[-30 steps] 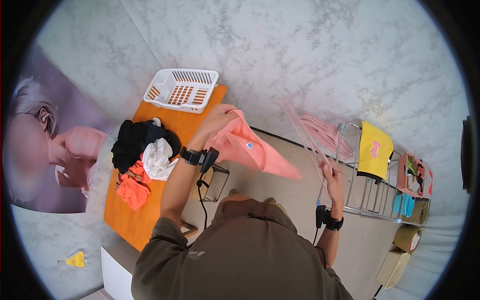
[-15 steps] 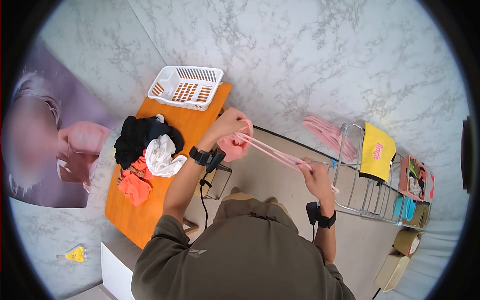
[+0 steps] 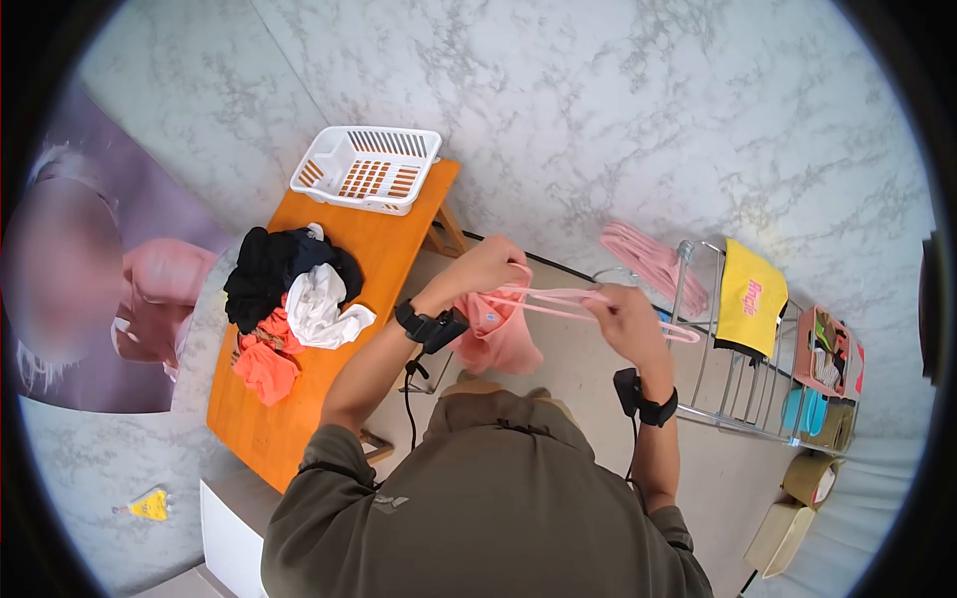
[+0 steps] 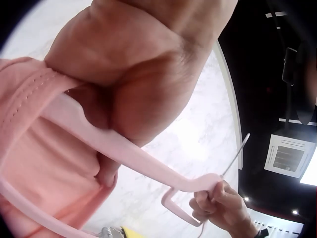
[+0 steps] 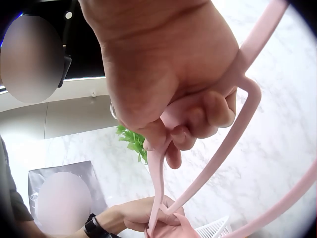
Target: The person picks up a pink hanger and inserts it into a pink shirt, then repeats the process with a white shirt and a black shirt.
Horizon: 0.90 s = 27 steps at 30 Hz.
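My left hand [image 3: 488, 267] pinches the edge of a pink garment [image 3: 503, 344], which hangs down in folds before my body. With my right hand [image 3: 630, 324] I grip a pink clothes hanger [image 3: 558, 297] near its middle, fingers curled round it. The left wrist view shows one end of the hanger [image 4: 133, 153] inside the garment's stitched opening [image 4: 44, 96], just below my left hand [image 4: 129, 64]. Its other end sticks out past my right hand in the head view. In the right wrist view the hanger's arm [image 5: 157, 183] runs down to the garment [image 5: 173, 231].
On the orange table [image 3: 344, 219] at left lie a clothes pile [image 3: 324, 309] and a white basket [image 3: 369, 164]. At right stands a metal drying rack [image 3: 733, 399] with a yellow cloth [image 3: 748, 299] and several pink hangers [image 3: 658, 261]; a pink basket [image 3: 822, 349] sits beyond the cloth.
The right hand has brought the hanger leftward, and its end now reaches into the garment's opening. The left hand has moved right and nearer my body; the garment, earlier stretched out, hangs down.
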Motion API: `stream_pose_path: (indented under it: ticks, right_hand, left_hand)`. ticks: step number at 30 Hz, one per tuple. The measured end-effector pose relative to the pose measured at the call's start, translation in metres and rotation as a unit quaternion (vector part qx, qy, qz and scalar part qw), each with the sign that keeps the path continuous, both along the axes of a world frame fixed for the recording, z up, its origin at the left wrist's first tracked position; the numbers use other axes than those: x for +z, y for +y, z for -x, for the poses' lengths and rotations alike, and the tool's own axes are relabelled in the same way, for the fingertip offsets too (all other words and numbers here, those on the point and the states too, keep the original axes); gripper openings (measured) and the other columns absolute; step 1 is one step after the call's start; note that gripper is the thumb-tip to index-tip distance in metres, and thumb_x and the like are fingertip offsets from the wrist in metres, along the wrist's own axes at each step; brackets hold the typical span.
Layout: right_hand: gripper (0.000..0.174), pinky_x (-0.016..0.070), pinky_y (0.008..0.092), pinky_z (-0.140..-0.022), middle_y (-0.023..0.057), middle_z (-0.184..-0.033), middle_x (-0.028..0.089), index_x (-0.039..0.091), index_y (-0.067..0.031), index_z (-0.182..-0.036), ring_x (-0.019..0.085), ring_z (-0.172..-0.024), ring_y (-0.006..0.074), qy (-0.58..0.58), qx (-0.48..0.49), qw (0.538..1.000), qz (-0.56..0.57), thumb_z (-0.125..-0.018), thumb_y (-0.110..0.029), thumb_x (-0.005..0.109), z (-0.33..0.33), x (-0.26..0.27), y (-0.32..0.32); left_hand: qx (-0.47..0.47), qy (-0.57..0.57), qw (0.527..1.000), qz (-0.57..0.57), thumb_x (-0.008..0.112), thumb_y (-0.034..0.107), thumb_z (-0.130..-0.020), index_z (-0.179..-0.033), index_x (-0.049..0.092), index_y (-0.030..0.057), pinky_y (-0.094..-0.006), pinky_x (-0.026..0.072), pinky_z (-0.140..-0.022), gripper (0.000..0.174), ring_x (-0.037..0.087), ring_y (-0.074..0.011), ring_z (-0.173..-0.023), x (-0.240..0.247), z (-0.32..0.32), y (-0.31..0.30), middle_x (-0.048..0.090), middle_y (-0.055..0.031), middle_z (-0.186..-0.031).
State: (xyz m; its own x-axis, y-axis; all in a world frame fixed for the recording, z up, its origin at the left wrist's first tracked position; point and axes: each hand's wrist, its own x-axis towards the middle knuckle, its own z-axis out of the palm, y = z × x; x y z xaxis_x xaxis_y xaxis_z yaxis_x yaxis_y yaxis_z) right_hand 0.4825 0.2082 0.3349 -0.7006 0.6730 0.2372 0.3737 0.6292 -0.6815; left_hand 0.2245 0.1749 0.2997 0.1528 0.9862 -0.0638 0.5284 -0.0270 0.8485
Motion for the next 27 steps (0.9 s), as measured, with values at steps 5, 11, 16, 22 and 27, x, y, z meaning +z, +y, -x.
stream_pose_path:
  ticks: [5, 11, 16, 22, 27]
  right_hand:
    - [0.02, 0.0357, 0.0371, -0.051, 0.0183, -0.063, 0.05, 0.062, 0.0023, -0.084, 0.04, -0.053, 0.0319, 0.035, 0.013, 0.999, -0.015, -0.086, -0.017, 0.063, 0.02, -0.019, -0.016]
    - [0.019, 0.0365, 0.0358, -0.05, 0.018, -0.062, 0.05, 0.062, 0.0034, -0.081, 0.042, -0.052, 0.0306, 0.049, -0.035, 0.996, 0.065, -0.085, -0.015, 0.064, -0.002, -0.017, -0.006]
    - [0.017, 0.0391, 0.034, -0.052, 0.0152, -0.063, 0.054, 0.062, 0.0035, -0.08, 0.049, -0.055, 0.028, 0.011, -0.06, 0.998, 0.028, -0.081, -0.012, 0.069, -0.008, -0.004, 0.002]
    - [0.015, 0.045, 0.0345, -0.06, 0.0094, -0.076, 0.063, 0.066, -0.0043, -0.076, 0.057, -0.066, 0.0275, 0.24, -0.246, 0.901, -0.265, -0.066, -0.002, 0.077, -0.005, 0.009, 0.001]
    - [0.017, 0.0479, 0.0335, -0.063, 0.0105, -0.075, 0.061, 0.065, -0.0028, -0.079, 0.06, -0.069, 0.025, 0.223, -0.077, 0.967, -0.097, -0.066, -0.003, 0.076, -0.007, -0.058, -0.013]
  left_hand:
    - [-0.018, -0.046, 0.999, -0.008, 0.059, 0.011, -0.079, -0.084, 0.065, -0.0041, -0.0311, 0.0431, -0.057, 0.017, 0.052, -0.0151, -0.061, 0.0, -0.041, 0.002, 0.059, -0.0122, -0.068]
    - [-0.081, -0.078, 0.993, 0.026, 0.059, 0.016, -0.088, -0.091, 0.063, -0.0019, -0.031, 0.0436, -0.06, 0.019, 0.051, -0.0126, -0.065, 0.018, -0.031, -0.009, 0.061, -0.0064, -0.071]
    - [-0.126, -0.018, 0.992, -0.026, 0.06, 0.018, -0.089, -0.091, 0.062, -0.0017, -0.0315, 0.0438, -0.061, 0.02, 0.051, -0.0174, -0.063, 0.013, -0.033, -0.01, 0.061, -0.0107, -0.074]
    - [-0.039, 0.011, 0.987, -0.154, 0.063, 0.019, -0.087, -0.089, 0.061, -0.0021, -0.0321, 0.0436, -0.061, 0.021, 0.05, -0.0256, -0.062, 0.02, -0.037, 0.001, 0.058, -0.0163, -0.075]
    - [0.056, 0.041, 0.979, -0.191, 0.065, 0.015, -0.086, -0.091, 0.06, -0.0022, -0.0322, 0.0436, -0.061, 0.018, 0.048, -0.0268, -0.061, 0.058, -0.027, -0.006, 0.057, -0.0164, -0.074]
